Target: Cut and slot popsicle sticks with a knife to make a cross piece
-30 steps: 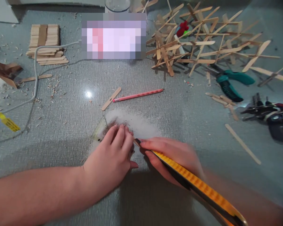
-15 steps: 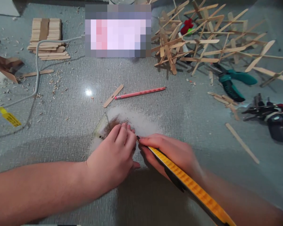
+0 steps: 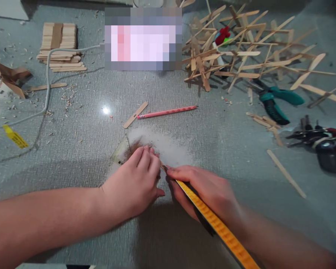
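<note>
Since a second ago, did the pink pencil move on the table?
No. The pink pencil still lies with its end beside the loose wooden stick, pointing the same way; only the camera shifted slightly.

pencil (image 3: pixel 167 111) behind hands | pliers (image 3: pixel 277 101) right | stick stack (image 3: pixel 61 48) far left

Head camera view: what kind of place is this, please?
Probably a hobby craft table at home. It shows a stack of wooden sticks, a built stick structure, green pliers, and the right hand holding a yellow knife.
</note>
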A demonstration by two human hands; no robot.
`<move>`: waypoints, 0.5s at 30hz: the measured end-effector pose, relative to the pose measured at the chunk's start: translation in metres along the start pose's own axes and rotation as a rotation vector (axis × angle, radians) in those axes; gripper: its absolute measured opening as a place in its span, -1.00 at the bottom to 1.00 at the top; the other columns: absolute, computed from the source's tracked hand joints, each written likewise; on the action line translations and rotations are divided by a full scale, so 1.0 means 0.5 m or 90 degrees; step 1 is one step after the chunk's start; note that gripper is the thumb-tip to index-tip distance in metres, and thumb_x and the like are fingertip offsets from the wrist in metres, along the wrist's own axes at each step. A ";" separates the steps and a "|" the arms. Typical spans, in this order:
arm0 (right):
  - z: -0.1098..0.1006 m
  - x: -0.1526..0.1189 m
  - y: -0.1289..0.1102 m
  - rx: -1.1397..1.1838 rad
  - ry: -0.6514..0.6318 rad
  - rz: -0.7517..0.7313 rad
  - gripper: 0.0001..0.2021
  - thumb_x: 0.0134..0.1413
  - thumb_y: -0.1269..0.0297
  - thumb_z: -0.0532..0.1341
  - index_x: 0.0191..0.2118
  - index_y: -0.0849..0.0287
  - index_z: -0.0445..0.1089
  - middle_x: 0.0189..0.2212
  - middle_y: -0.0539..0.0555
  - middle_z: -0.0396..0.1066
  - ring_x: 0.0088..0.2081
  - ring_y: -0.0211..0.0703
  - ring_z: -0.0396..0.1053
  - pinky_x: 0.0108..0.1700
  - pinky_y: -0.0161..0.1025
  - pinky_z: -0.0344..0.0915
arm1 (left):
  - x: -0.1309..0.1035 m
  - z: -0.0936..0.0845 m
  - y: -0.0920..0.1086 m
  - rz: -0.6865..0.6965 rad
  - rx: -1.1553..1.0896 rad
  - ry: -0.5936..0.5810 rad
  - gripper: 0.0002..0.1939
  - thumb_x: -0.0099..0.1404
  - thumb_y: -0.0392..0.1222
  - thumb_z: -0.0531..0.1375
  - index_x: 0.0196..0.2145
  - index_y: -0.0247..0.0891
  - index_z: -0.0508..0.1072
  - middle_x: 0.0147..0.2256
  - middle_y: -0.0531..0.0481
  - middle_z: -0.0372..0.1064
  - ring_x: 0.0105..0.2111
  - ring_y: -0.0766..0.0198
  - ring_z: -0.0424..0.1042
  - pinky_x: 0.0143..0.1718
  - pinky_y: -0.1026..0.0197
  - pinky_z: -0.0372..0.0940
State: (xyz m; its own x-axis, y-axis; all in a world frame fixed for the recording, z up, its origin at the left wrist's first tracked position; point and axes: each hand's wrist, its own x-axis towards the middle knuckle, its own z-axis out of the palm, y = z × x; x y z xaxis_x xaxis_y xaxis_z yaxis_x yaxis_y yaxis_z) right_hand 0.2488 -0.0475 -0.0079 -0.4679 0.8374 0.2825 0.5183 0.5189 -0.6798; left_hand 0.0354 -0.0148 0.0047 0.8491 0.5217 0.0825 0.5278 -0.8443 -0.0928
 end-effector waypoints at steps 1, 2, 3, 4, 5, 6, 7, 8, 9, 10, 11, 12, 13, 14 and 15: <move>0.000 -0.001 0.000 -0.001 -0.001 0.001 -0.89 0.37 0.41 0.17 -0.12 0.04 0.37 -0.41 -0.04 0.60 -0.31 -0.12 0.61 -0.25 -0.22 0.51 | 0.000 -0.001 -0.001 -0.001 -0.006 -0.004 -0.40 0.34 0.24 0.27 -0.09 -0.45 0.62 -0.01 -0.34 0.54 0.04 -0.17 0.53 0.13 -0.08 0.31; 0.001 -0.002 0.000 -0.003 -0.004 0.003 -0.89 0.37 0.41 0.16 -0.11 0.03 0.37 -0.41 -0.04 0.60 -0.31 -0.12 0.61 -0.26 -0.22 0.52 | 0.001 -0.001 -0.002 -0.002 -0.012 -0.006 -0.40 0.34 0.24 0.28 -0.10 -0.45 0.62 -0.01 -0.34 0.54 0.04 -0.17 0.53 0.12 -0.08 0.32; 0.002 -0.002 0.001 -0.006 -0.006 0.004 -0.87 0.37 0.41 0.16 -0.09 0.02 0.37 -0.40 -0.04 0.60 -0.31 -0.12 0.61 -0.26 -0.22 0.53 | 0.002 -0.001 -0.003 -0.003 -0.018 -0.007 -0.40 0.34 0.24 0.28 -0.10 -0.45 0.62 -0.01 -0.33 0.55 0.04 -0.17 0.53 0.12 -0.08 0.32; 0.002 -0.002 0.001 -0.010 -0.004 0.005 -0.85 0.36 0.43 0.15 -0.07 0.03 0.37 -0.38 -0.03 0.61 -0.31 -0.12 0.61 -0.27 -0.22 0.53 | 0.002 -0.001 -0.003 -0.003 -0.023 -0.007 -0.41 0.34 0.25 0.28 -0.10 -0.45 0.62 -0.02 -0.32 0.55 0.03 -0.17 0.53 0.12 -0.08 0.32; 0.002 -0.002 0.002 -0.014 0.000 0.005 -0.82 0.34 0.45 0.16 -0.04 0.03 0.37 -0.36 -0.01 0.61 -0.30 -0.12 0.62 -0.26 -0.23 0.54 | 0.003 -0.001 -0.004 -0.002 -0.025 -0.006 -0.41 0.34 0.25 0.28 -0.10 -0.44 0.63 -0.02 -0.32 0.55 0.03 -0.16 0.53 0.11 -0.07 0.32; 0.002 -0.002 0.002 -0.018 0.008 0.002 -0.78 0.31 0.47 0.17 -0.03 0.03 0.37 -0.33 0.00 0.62 -0.30 -0.13 0.62 -0.25 -0.25 0.55 | 0.003 -0.001 -0.004 0.001 -0.025 -0.006 -0.41 0.34 0.25 0.27 -0.10 -0.43 0.63 -0.02 -0.31 0.55 0.02 -0.16 0.53 0.11 -0.08 0.32; 0.001 -0.002 0.003 -0.022 0.023 -0.003 -0.75 0.28 0.49 0.18 -0.01 0.03 0.38 -0.31 0.00 0.62 -0.30 -0.14 0.62 -0.24 -0.26 0.56 | 0.003 0.000 -0.004 0.005 -0.023 -0.007 -0.41 0.34 0.25 0.27 -0.10 -0.43 0.63 -0.02 -0.32 0.55 0.01 -0.16 0.53 0.11 -0.08 0.32; 0.000 -0.003 0.005 -0.026 0.043 -0.008 -0.72 0.26 0.50 0.19 0.00 0.02 0.39 -0.30 0.00 0.63 -0.30 -0.15 0.63 -0.22 -0.27 0.57 | 0.003 0.000 -0.004 0.008 -0.019 -0.010 -0.40 0.34 0.25 0.27 -0.09 -0.44 0.63 -0.02 -0.33 0.55 0.01 -0.16 0.53 0.11 -0.09 0.32; -0.002 -0.003 0.006 -0.030 0.061 -0.012 -0.70 0.24 0.51 0.19 0.00 0.02 0.40 -0.27 0.01 0.63 -0.28 -0.14 0.63 -0.20 -0.27 0.58 | 0.004 0.000 -0.004 0.011 -0.013 -0.016 -0.39 0.34 0.26 0.27 -0.09 -0.45 0.63 -0.02 -0.34 0.54 0.01 -0.16 0.53 0.10 -0.09 0.31; -0.003 -0.002 0.007 -0.035 0.075 -0.014 -0.69 0.23 0.51 0.19 0.01 0.00 0.41 -0.25 0.01 0.64 -0.27 -0.13 0.64 -0.18 -0.26 0.59 | 0.004 -0.001 -0.004 0.015 -0.008 -0.020 -0.37 0.34 0.27 0.26 -0.08 -0.45 0.63 -0.01 -0.35 0.54 0.01 -0.17 0.52 0.10 -0.10 0.31; -0.005 -0.001 0.008 -0.039 0.084 -0.018 -0.68 0.22 0.51 0.20 0.02 0.00 0.41 -0.24 0.01 0.65 -0.26 -0.12 0.65 -0.16 -0.25 0.60 | 0.005 -0.001 -0.004 0.020 -0.004 -0.026 -0.36 0.34 0.29 0.25 -0.07 -0.46 0.63 -0.01 -0.36 0.54 0.01 -0.18 0.52 0.10 -0.11 0.31; -0.005 0.000 0.009 -0.042 0.083 -0.020 -0.67 0.22 0.51 0.20 0.02 0.00 0.42 -0.22 0.01 0.65 -0.25 -0.11 0.65 -0.15 -0.25 0.60 | 0.005 -0.002 -0.004 0.023 -0.001 -0.032 -0.35 0.35 0.30 0.24 -0.07 -0.46 0.63 0.00 -0.36 0.53 0.01 -0.18 0.52 0.10 -0.11 0.31; -0.005 0.003 0.010 -0.042 0.077 -0.024 -0.68 0.22 0.51 0.21 0.02 0.00 0.41 -0.22 0.01 0.65 -0.25 -0.11 0.65 -0.15 -0.25 0.60 | 0.006 -0.004 -0.004 0.026 -0.001 -0.037 -0.34 0.36 0.30 0.23 -0.07 -0.45 0.63 0.00 -0.36 0.53 0.02 -0.17 0.51 0.09 -0.11 0.31; -0.005 0.006 0.011 -0.037 0.072 -0.025 -0.69 0.22 0.52 0.22 0.00 0.01 0.42 -0.23 0.01 0.65 -0.26 -0.11 0.65 -0.15 -0.26 0.60 | 0.007 -0.005 -0.005 0.029 -0.002 -0.044 -0.35 0.37 0.30 0.21 -0.08 -0.44 0.63 0.00 -0.35 0.53 0.02 -0.17 0.51 0.09 -0.10 0.31; -0.003 0.010 0.011 -0.029 0.067 -0.026 -0.70 0.22 0.52 0.23 -0.01 0.02 0.41 -0.24 0.01 0.65 -0.27 -0.12 0.65 -0.16 -0.27 0.60 | 0.008 -0.006 -0.005 0.031 -0.004 -0.049 -0.36 0.38 0.30 0.20 -0.08 -0.42 0.64 0.00 -0.34 0.54 0.02 -0.16 0.51 0.09 -0.10 0.32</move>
State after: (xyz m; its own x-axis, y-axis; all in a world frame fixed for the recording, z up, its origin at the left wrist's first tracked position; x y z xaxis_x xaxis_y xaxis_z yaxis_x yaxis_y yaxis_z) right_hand 0.2507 -0.0402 -0.0093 -0.4127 0.8279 0.3797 0.5337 0.5576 -0.6358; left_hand 0.0375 -0.0109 0.0083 0.8727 0.4883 0.0016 0.4865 -0.8692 -0.0882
